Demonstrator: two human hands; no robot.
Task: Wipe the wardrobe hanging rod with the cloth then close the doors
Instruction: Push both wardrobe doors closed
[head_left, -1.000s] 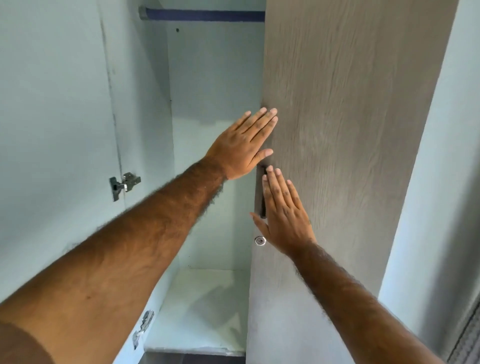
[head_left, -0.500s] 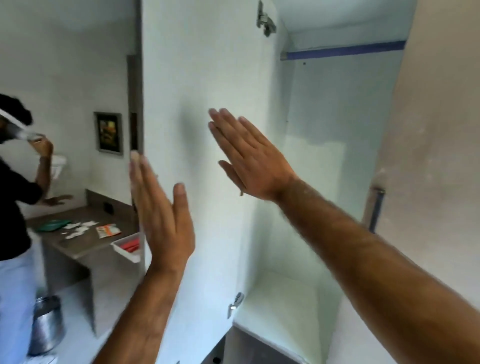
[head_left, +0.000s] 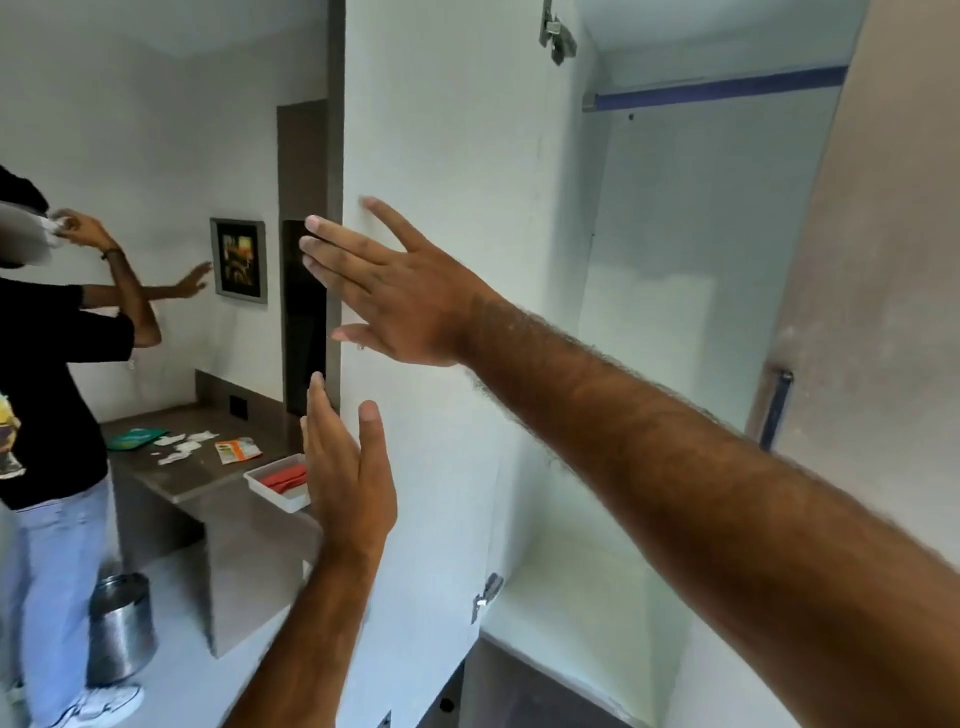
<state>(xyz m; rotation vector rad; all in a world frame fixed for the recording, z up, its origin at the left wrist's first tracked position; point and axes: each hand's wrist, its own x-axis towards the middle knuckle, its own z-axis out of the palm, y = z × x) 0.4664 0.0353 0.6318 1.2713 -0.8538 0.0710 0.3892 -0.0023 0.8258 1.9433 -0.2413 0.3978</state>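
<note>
Hanging rod (head_left: 719, 92) in the upper right of the frame: a straight blue bar running left to right, high in the cupboard, no cloth in sight; below it, bare pale matte panels. Left door (head_left: 457, 364), tall smooth white slab, standing open at centre frame, long axis upright, hinge (head_left: 556, 34) at its top. Right hand (head_left: 395, 299) flat, fingers spread, at the door's free edge, nearer than the left hand (head_left: 345, 473), open and empty just below; touching or not, cannot tell. Right door (head_left: 883, 291) wood-grained, at the right edge.
</note>
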